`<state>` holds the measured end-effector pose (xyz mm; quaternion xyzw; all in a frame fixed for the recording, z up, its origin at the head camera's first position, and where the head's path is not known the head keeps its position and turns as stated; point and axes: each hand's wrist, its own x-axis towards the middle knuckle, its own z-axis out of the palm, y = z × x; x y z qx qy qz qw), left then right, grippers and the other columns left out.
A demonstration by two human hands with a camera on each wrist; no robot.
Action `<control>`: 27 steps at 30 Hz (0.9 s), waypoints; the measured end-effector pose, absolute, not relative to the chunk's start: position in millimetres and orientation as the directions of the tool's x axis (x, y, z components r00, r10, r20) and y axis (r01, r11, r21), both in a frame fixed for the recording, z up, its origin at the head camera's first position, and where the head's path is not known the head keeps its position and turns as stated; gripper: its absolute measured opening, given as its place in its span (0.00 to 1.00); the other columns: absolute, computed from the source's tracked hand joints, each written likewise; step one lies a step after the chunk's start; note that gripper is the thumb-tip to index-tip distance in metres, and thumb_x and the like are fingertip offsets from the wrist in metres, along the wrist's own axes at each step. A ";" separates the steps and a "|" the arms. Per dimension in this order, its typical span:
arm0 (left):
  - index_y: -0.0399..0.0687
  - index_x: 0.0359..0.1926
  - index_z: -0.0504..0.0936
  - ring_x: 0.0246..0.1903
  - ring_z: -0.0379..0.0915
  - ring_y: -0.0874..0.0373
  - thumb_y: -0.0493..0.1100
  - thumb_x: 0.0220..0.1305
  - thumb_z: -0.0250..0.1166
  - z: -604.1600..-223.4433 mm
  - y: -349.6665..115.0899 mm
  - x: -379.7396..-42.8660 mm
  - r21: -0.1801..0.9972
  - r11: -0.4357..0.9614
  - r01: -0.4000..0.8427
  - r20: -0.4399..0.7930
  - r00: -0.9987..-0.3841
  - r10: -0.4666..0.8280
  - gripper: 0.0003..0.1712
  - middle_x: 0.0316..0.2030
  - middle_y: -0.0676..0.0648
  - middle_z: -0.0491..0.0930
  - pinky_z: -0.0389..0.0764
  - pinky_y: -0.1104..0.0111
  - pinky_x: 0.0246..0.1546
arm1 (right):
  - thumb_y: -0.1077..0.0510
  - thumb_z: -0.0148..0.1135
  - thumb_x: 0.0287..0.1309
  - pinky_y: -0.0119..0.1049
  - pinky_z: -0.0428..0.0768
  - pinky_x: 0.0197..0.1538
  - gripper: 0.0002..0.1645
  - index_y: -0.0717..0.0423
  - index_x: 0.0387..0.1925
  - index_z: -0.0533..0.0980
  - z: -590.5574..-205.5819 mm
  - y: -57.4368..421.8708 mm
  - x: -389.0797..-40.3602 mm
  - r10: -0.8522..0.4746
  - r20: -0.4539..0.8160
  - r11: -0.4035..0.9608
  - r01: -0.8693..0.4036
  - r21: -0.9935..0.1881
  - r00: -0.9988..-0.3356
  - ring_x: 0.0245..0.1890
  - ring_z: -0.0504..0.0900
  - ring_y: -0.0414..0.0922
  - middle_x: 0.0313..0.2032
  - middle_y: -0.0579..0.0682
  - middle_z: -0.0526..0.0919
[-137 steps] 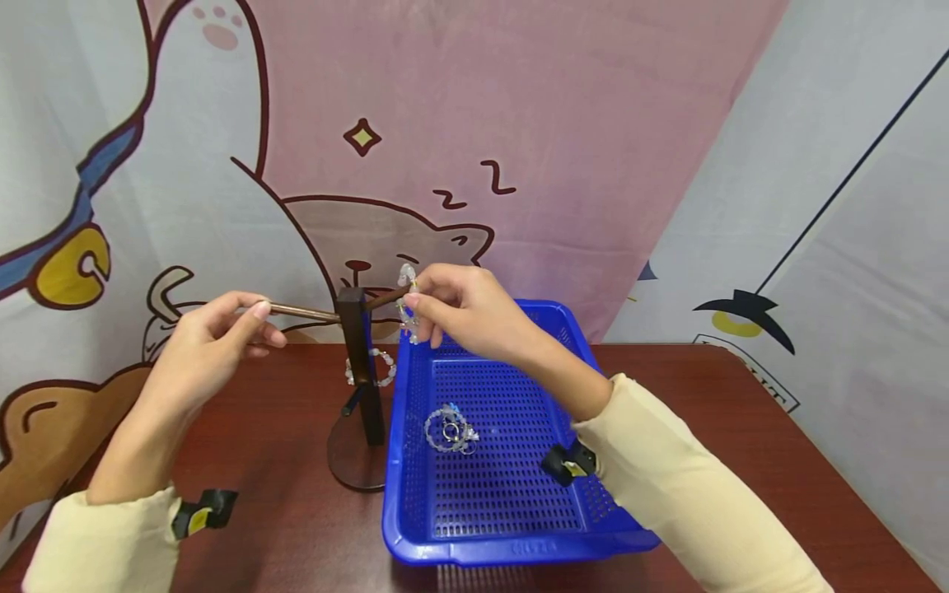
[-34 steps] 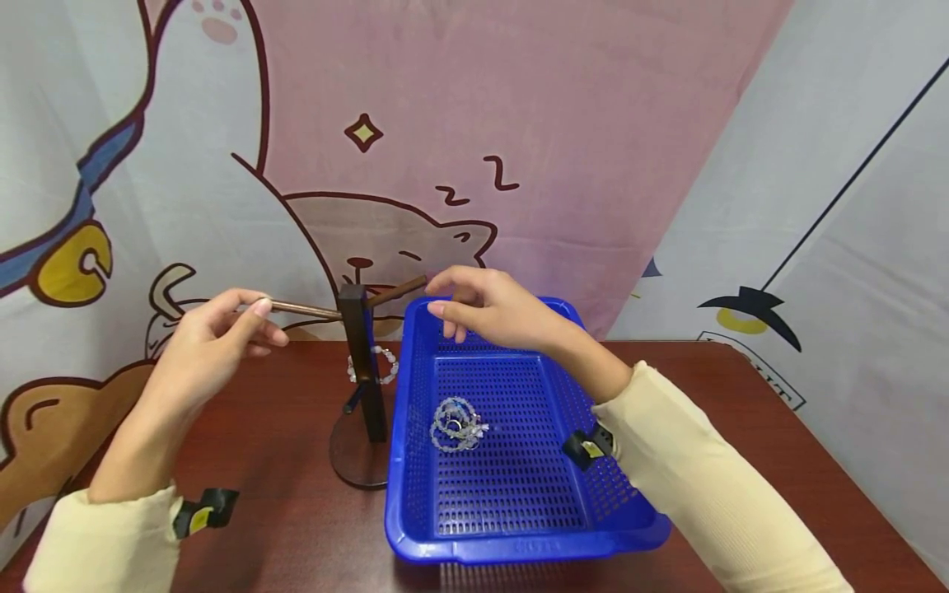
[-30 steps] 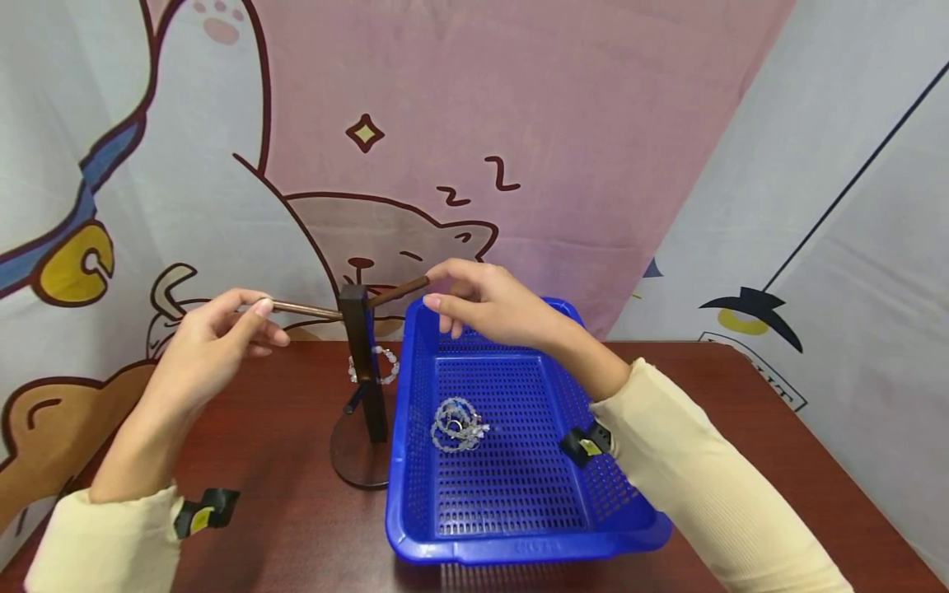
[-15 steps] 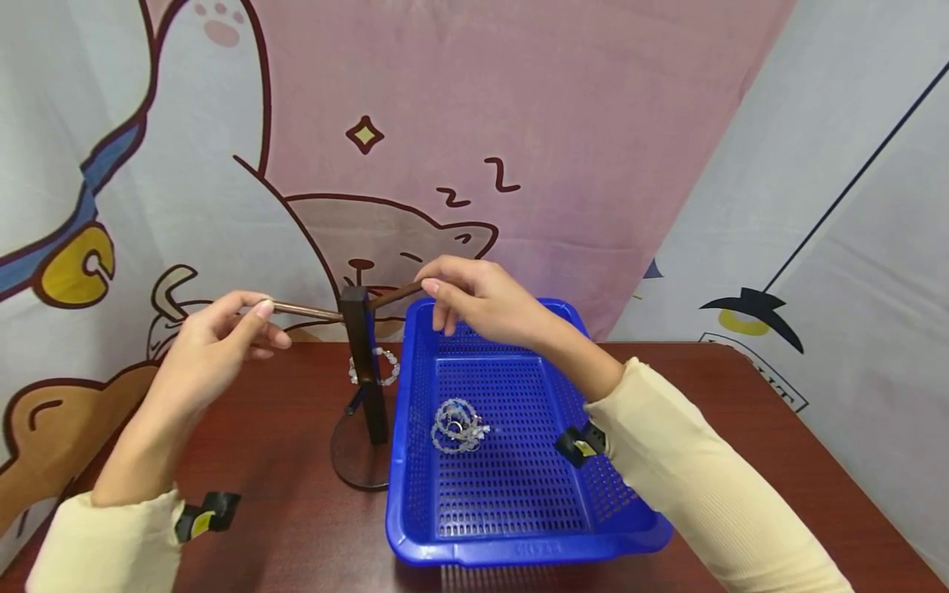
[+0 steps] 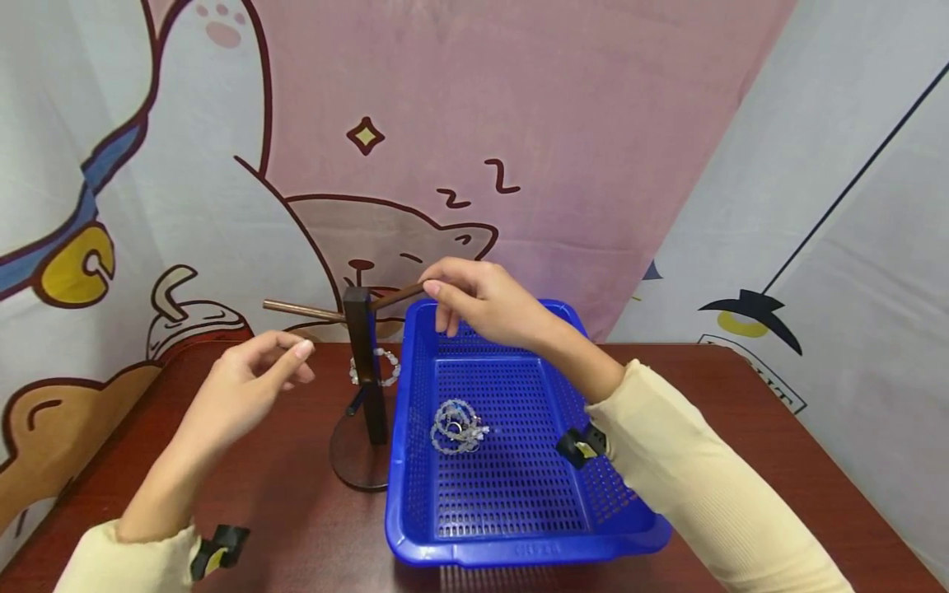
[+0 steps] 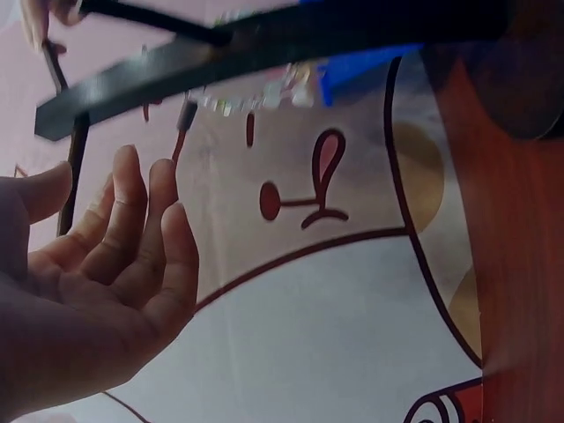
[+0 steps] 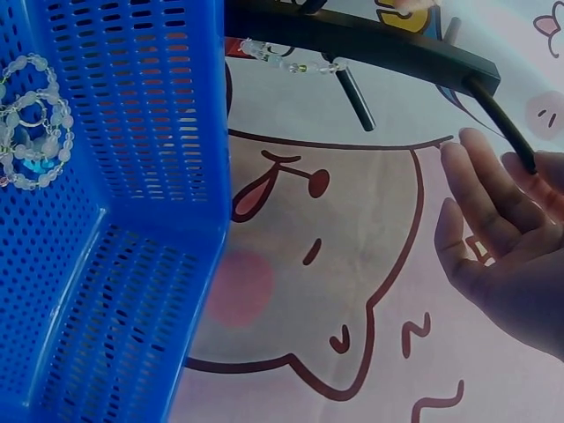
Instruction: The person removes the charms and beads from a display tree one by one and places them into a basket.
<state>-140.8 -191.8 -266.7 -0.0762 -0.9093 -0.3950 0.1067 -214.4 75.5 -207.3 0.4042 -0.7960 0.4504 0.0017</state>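
A dark wooden jewelry stand (image 5: 363, 362) stands on the table left of the basket. My right hand (image 5: 485, 301) pinches the tip of its upper right peg (image 5: 396, 296) between thumb and index finger, as the right wrist view (image 7: 511, 225) also shows. Below the bare upper left peg (image 5: 300, 310), my left hand (image 5: 252, 383) hovers with loosely bent fingers and nothing in it. A clear beaded bracelet (image 5: 389, 369) hangs on a lower peg, partly hidden behind the post. Inside the blue basket (image 5: 396, 486) lie several overlapping beaded bracelets (image 5: 455, 427).
The perforated basket fills the middle of the reddish-brown table (image 5: 289, 519), close against the stand's round base (image 5: 356, 461). Behind the table hangs a cartoon-printed cloth (image 5: 578, 148). Another lower peg (image 5: 357, 401) juts toward the front.
The bracelet from the upper right peg is now in the basket. My right hand came back and took hold of that peg's tip. My left hand released the left peg and dropped lower.
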 end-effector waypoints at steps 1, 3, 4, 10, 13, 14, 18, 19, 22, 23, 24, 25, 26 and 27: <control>0.45 0.44 0.77 0.33 0.74 0.55 0.57 0.67 0.50 -268.7 -189.1 -138.4 0.703 0.674 0.225 0.252 -0.966 0.060 0.21 0.28 0.50 0.81 0.73 0.65 0.31 | 0.63 0.48 0.65 0.37 0.80 0.27 0.10 0.65 0.42 0.74 -207.3 75.6 -214.2 -0.641 0.366 0.268 -0.644 -0.717 -0.675 0.20 0.79 0.49 0.19 0.53 0.79; 0.47 0.43 0.77 0.32 0.74 0.56 0.56 0.66 0.51 -272.6 -183.9 -133.5 0.703 0.674 0.229 0.247 -0.967 0.071 0.19 0.27 0.52 0.81 0.72 0.65 0.30 | 0.63 0.48 0.65 0.37 0.80 0.27 0.10 0.66 0.42 0.74 -207.5 75.7 -214.0 -0.640 0.365 0.269 -0.642 -0.718 -0.676 0.19 0.79 0.47 0.18 0.53 0.79; 0.48 0.42 0.78 0.32 0.74 0.57 0.56 0.66 0.52 -274.6 -181.4 -131.2 0.700 0.675 0.234 0.250 -0.965 0.075 0.18 0.27 0.53 0.81 0.72 0.65 0.30 | 0.63 0.48 0.65 0.37 0.80 0.27 0.10 0.66 0.42 0.74 -207.5 75.8 -214.0 -0.640 0.366 0.269 -0.642 -0.718 -0.676 0.19 0.79 0.47 0.18 0.53 0.79; 0.53 0.35 0.79 0.29 0.75 0.61 0.54 0.64 0.56 -282.2 -167.5 -119.5 0.698 0.666 0.263 0.271 -0.958 0.095 0.12 0.24 0.56 0.79 0.70 0.66 0.29 | 0.64 0.48 0.65 0.36 0.80 0.27 0.10 0.66 0.41 0.74 -207.4 75.5 -214.0 -0.637 0.370 0.267 -0.644 -0.717 -0.677 0.20 0.79 0.48 0.18 0.53 0.79; 0.54 0.31 0.78 0.28 0.75 0.63 0.54 0.62 0.59 -284.4 -161.5 -115.8 0.689 0.666 0.285 0.284 -0.952 0.113 0.11 0.23 0.57 0.78 0.70 0.67 0.28 | 0.63 0.49 0.65 0.36 0.80 0.27 0.10 0.66 0.41 0.74 -207.5 75.3 -214.0 -0.632 0.373 0.268 -0.644 -0.717 -0.679 0.20 0.79 0.49 0.18 0.53 0.79; 0.54 0.30 0.78 0.28 0.75 0.63 0.54 0.61 0.60 -284.9 -159.6 -115.0 0.681 0.672 0.291 0.288 -0.950 0.120 0.11 0.23 0.57 0.77 0.71 0.68 0.28 | 0.63 0.49 0.65 0.36 0.80 0.27 0.10 0.66 0.41 0.74 -207.6 75.2 -214.0 -0.630 0.374 0.270 -0.644 -0.716 -0.680 0.20 0.79 0.49 0.18 0.53 0.79; 0.53 0.27 0.75 0.27 0.74 0.64 0.52 0.58 0.63 -286.1 -153.9 -112.3 0.645 0.695 0.317 0.314 -0.939 0.137 0.11 0.23 0.57 0.76 0.71 0.69 0.26 | 0.63 0.49 0.65 0.36 0.80 0.27 0.10 0.65 0.41 0.74 -208.0 74.9 -214.0 -0.625 0.378 0.271 -0.644 -0.715 -0.683 0.20 0.79 0.50 0.18 0.53 0.79; 0.53 0.26 0.74 0.27 0.73 0.65 0.52 0.58 0.63 -286.4 -152.9 -111.9 0.634 0.702 0.324 0.323 -0.936 0.140 0.11 0.22 0.57 0.76 0.71 0.69 0.26 | 0.63 0.49 0.65 0.36 0.80 0.27 0.10 0.65 0.41 0.74 -208.1 74.9 -214.0 -0.624 0.378 0.273 -0.644 -0.714 -0.684 0.20 0.79 0.50 0.18 0.53 0.79; 0.52 0.25 0.73 0.25 0.73 0.65 0.50 0.58 0.64 -287.0 -151.1 -110.9 0.619 0.710 0.335 0.342 -0.929 0.140 0.11 0.21 0.58 0.75 0.70 0.70 0.24 | 0.63 0.49 0.65 0.36 0.80 0.27 0.10 0.65 0.40 0.74 -208.2 74.5 -213.8 -0.622 0.382 0.273 -0.646 -0.712 -0.684 0.19 0.79 0.48 0.18 0.53 0.79; 0.53 0.25 0.73 0.25 0.72 0.65 0.49 0.59 0.64 -287.2 -150.7 -110.8 0.616 0.712 0.336 0.346 -0.928 0.139 0.11 0.20 0.58 0.74 0.70 0.71 0.24 | 0.63 0.49 0.65 0.36 0.80 0.27 0.10 0.65 0.40 0.74 -208.4 74.3 -213.9 -0.622 0.384 0.271 -0.648 -0.712 -0.682 0.19 0.79 0.48 0.18 0.53 0.79; 0.53 0.25 0.73 0.25 0.72 0.65 0.49 0.59 0.63 -287.2 -150.3 -110.8 0.613 0.714 0.337 0.349 -0.927 0.137 0.11 0.20 0.58 0.74 0.70 0.71 0.24 | 0.63 0.49 0.65 0.36 0.80 0.26 0.10 0.65 0.40 0.74 -208.6 74.2 -214.0 -0.622 0.387 0.267 -0.649 -0.712 -0.681 0.19 0.79 0.47 0.17 0.53 0.79; 0.53 0.25 0.73 0.25 0.72 0.65 0.48 0.59 0.63 -287.2 -150.0 -110.7 0.613 0.714 0.338 0.351 -0.926 0.137 0.10 0.20 0.58 0.74 0.70 0.70 0.24 | 0.63 0.49 0.65 0.36 0.80 0.26 0.10 0.65 0.40 0.74 -208.5 74.0 -213.8 -0.621 0.390 0.265 -0.651 -0.712 -0.679 0.19 0.79 0.46 0.17 0.53 0.79; 0.53 0.25 0.73 0.25 0.73 0.65 0.48 0.59 0.63 -287.1 -149.9 -110.7 0.614 0.714 0.337 0.350 -0.927 0.136 0.10 0.20 0.58 0.74 0.71 0.70 0.24 | 0.63 0.49 0.65 0.36 0.80 0.26 0.09 0.65 0.40 0.74 -208.7 74.0 -213.9 -0.621 0.392 0.262 -0.652 -0.712 -0.678 0.19 0.79 0.46 0.17 0.53 0.79; 0.53 0.25 0.73 0.25 0.73 0.65 0.48 0.60 0.63 -287.1 -150.1 -110.6 0.614 0.713 0.338 0.352 -0.926 0.136 0.10 0.21 0.58 0.74 0.71 0.70 0.24 | 0.63 0.49 0.65 0.36 0.79 0.26 0.09 0.65 0.40 0.74 -209.1 73.9 -214.1 -0.620 0.393 0.262 -0.651 -0.713 -0.679 0.19 0.79 0.46 0.17 0.53 0.79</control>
